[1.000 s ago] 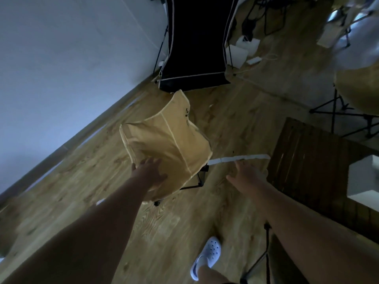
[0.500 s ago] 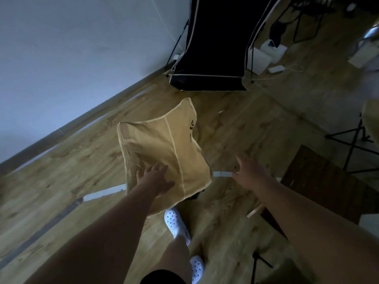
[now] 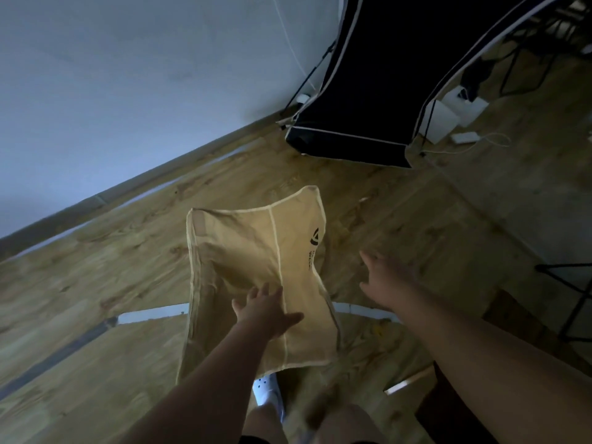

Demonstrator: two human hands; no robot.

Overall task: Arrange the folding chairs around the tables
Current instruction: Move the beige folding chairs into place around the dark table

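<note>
The tan folding chair [image 3: 256, 261] sits out on the wooden floor [image 3: 96, 283], straight ahead of the person and short of the dark desk [image 3: 455, 411], whose corner shows low on the right. Its frame and feet are hidden under the cloth, so I cannot tell whether it stands on the boards or hangs lifted.

The left hand [image 3: 266, 310] lies on the sling fabric beside the pale centre seam, fingers spread and fairly straight, pressing rather than clutching. The right hand [image 3: 384, 280] is splayed wide and empty, just off the chair's right edge and not touching it.

This looks like a light camping chair with soft canvas over thin poles. The canvas sags and creases under the palm, so a flat hand on it gives little control, and the seat would likely swing or twist if carried that way. I would take it by the stiff parts: the top rim of the backrest where the pole pockets are stitched, one hand at each corner. That should keep it square while it is brought round to the desk. A black chair [image 3: 378, 91] stands farther off by the wall.
</note>
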